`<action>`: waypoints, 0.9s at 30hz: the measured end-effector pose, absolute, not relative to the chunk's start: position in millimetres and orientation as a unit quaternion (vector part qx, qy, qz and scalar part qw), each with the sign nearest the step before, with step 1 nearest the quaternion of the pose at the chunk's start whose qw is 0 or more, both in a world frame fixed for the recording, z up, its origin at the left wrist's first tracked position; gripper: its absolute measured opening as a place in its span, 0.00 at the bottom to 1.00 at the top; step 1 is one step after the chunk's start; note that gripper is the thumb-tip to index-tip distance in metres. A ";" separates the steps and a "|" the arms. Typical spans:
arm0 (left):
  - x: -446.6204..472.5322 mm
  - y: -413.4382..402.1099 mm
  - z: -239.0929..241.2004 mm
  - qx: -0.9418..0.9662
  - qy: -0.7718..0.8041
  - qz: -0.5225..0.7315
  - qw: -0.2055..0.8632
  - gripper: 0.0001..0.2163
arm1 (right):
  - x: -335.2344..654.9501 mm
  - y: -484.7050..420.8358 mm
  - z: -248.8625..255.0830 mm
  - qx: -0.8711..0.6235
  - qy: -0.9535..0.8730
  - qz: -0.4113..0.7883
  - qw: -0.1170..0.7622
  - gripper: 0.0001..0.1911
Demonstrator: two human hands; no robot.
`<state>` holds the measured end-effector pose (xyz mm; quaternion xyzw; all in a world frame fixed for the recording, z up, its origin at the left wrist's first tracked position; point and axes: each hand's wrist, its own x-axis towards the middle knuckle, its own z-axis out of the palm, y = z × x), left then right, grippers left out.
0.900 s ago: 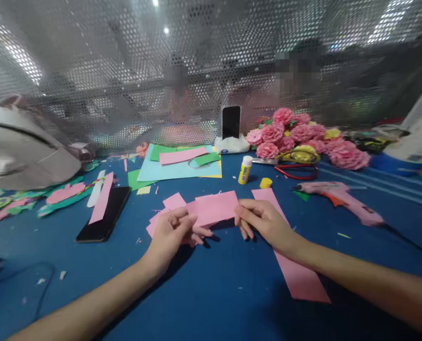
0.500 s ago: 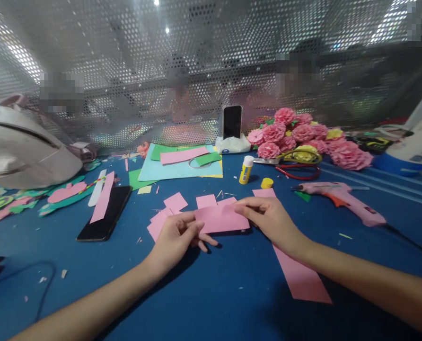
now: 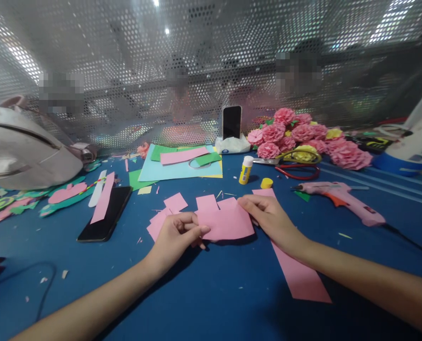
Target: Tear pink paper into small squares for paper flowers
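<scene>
Both hands hold one pink paper rectangle (image 3: 227, 223) just above the blue table (image 3: 211, 293). My left hand (image 3: 177, 237) pinches its left edge with thumb and fingers. My right hand (image 3: 271, 219) grips its right upper edge, fingers curled. Smaller pink paper pieces (image 3: 174, 202) lie behind and under the held sheet. A long pink paper strip (image 3: 296, 274) runs under my right forearm toward the near right.
A black phone (image 3: 105, 214) with a pink strip lies left. A glue stick (image 3: 245, 169), its yellow cap (image 3: 266, 183), scissors (image 3: 296, 169), a pink glue gun (image 3: 342, 195) and pink paper flowers (image 3: 296, 136) sit behind. Coloured sheets (image 3: 179, 166) and an upright phone (image 3: 231, 122) stand before a perforated screen.
The pink rectangle has tilted from edge-on to showing its flat face and come a little nearer. Both hands have shifted slightly with it, keeping their hold.
</scene>
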<state>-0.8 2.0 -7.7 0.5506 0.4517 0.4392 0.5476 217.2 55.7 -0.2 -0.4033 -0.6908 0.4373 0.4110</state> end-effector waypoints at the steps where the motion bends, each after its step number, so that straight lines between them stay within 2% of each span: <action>1: -1.2 2.0 -8.0 0.553 0.458 0.439 0.541 0.13 | 216.9 56.8 -0.7 -0.400 -0.700 0.422 0.415 0.15; 3: -1.1 1.4 -8.1 0.554 0.467 0.443 0.527 0.13 | 217.0 57.3 -1.4 -0.400 -0.718 0.378 0.425 0.09; 7: 1.4 -1.6 -6.4 0.559 0.476 0.470 0.490 0.14 | 217.9 47.2 0.4 -0.354 -0.775 0.317 0.416 0.11; 8: 1.9 -2.6 -5.7 0.563 0.476 0.476 0.479 0.15 | 217.7 42.8 1.7 -0.321 -0.803 0.308 0.397 0.17; 10: 2.7 -4.8 -4.6 0.574 0.468 0.484 0.466 0.14 | 216.4 34.3 4.3 -0.271 -0.855 0.269 0.351 0.34; 12: 3.0 -6.7 -4.2 0.587 0.450 0.481 0.471 0.13 | 214.6 29.0 6.0 -0.263 -0.880 0.229 0.322 0.41; 14: 3.1 -8.2 -4.8 0.595 0.427 0.474 0.490 0.13 | 213.6 28.4 6.1 -0.279 -0.879 0.227 0.315 0.38; 21: 3.5 -13.9 -8.9 0.596 0.375 0.463 0.539 0.15 | 214.9 39.4 4.6 -0.304 -0.829 0.323 0.341 0.10; 23: 3.7 -14.9 -8.9 0.583 0.363 0.476 0.549 0.16 | 214.8 39.1 5.1 -0.303 -0.809 0.367 0.344 0.09; 27: 4.2 -13.1 -5.6 0.561 0.385 0.511 0.526 0.19 | 215.5 35.4 5.3 -0.298 -0.780 0.447 0.320 0.12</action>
